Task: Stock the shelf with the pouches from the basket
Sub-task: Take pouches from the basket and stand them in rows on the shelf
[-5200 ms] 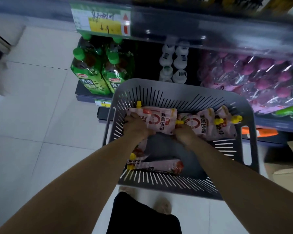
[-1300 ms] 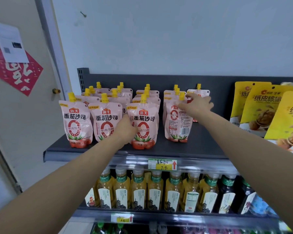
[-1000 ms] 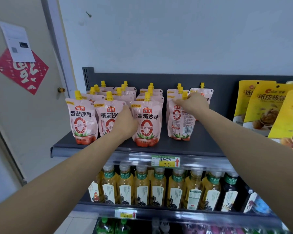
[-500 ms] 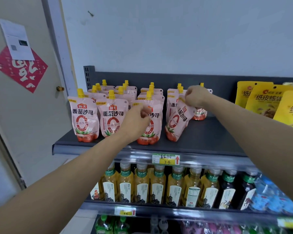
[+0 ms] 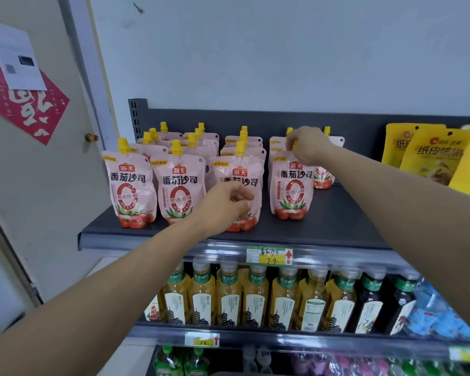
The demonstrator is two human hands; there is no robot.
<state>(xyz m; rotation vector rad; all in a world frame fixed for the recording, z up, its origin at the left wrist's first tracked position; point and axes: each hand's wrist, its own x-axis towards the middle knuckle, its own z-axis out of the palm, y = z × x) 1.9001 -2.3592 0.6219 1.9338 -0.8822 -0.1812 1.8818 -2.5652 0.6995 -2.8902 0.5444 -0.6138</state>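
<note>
Pink tomato-sauce pouches with yellow spouts stand in rows on the dark top shelf (image 5: 337, 226). My right hand (image 5: 307, 145) pinches the top of the front pouch of the fourth row (image 5: 291, 185), which stands upright with its label facing me. My left hand (image 5: 225, 204) hovers with curled fingers in front of the third row's front pouch (image 5: 240, 172) and holds nothing. Two more front pouches (image 5: 132, 185) stand to the left. The basket is out of view.
Yellow nut bags (image 5: 429, 156) stand at the shelf's right end. A price tag (image 5: 269, 255) sits on the shelf edge. Tea bottles (image 5: 255, 299) fill the shelf below. A door (image 5: 38, 199) with a red paper is on the left.
The pouch in my right hand was tilted half a second ago and now stands upright with its front label showing. My left hand has drawn back slightly from the third pouch.
</note>
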